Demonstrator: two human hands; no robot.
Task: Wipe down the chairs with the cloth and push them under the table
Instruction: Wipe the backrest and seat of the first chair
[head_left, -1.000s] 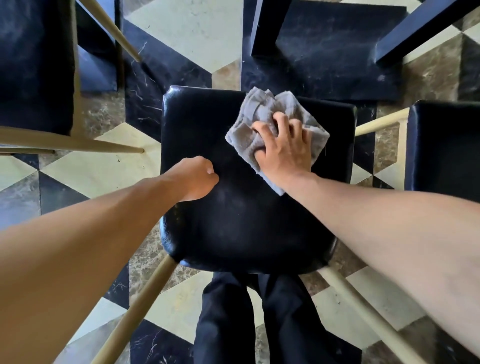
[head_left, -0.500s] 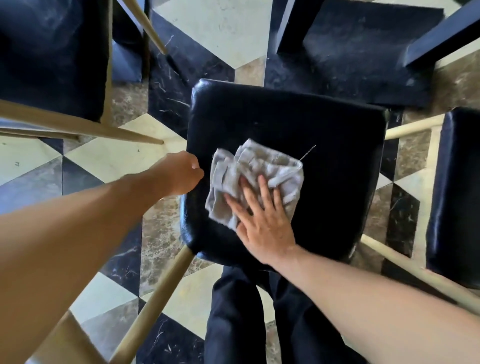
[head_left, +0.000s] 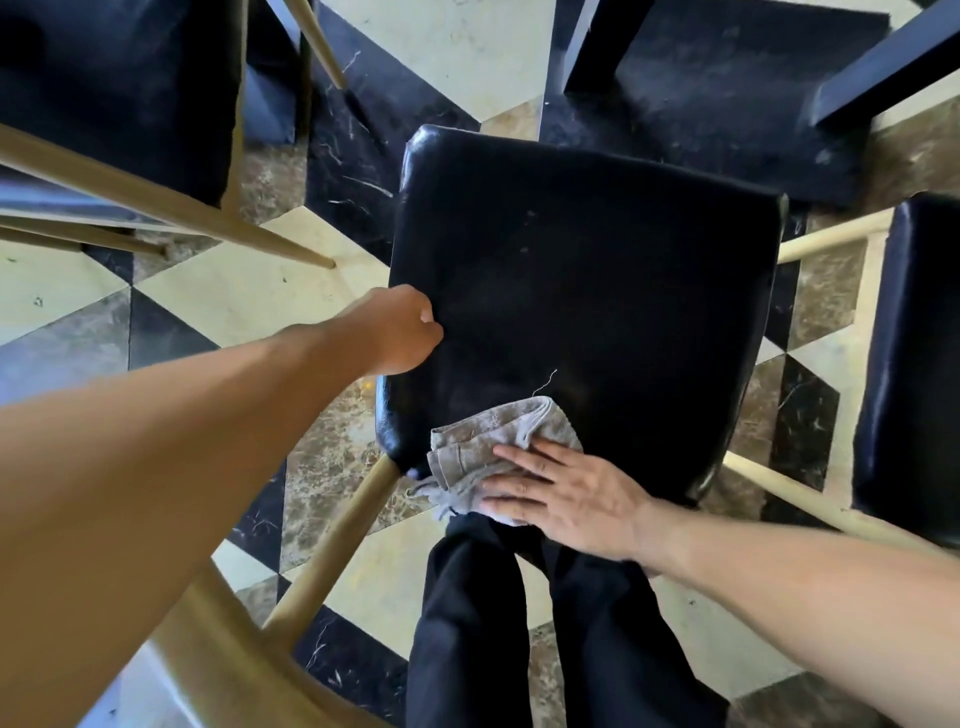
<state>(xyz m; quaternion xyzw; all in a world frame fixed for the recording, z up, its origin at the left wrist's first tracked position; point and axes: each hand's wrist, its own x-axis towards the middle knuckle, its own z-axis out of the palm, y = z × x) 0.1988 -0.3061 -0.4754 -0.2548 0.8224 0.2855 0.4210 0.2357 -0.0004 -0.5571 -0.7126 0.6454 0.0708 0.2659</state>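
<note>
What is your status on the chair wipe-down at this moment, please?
Right hand flat, pressing grey cloth on the black seat's near-left corner. Left hand gripping the seat's left edge. Neighbouring chairs close on both sides.

No text, label, brand, number or sign can be read anywhere; the chair seat (head_left: 582, 291), cloth (head_left: 483, 447) and floor (head_left: 249, 296) bear no lettering.

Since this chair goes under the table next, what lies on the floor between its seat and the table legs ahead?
Nothing visible does. Beyond the far edge of the chair seat lies only bare patterned floor up to the dark table legs. The neighbouring chairs stand off to the sides.
</note>
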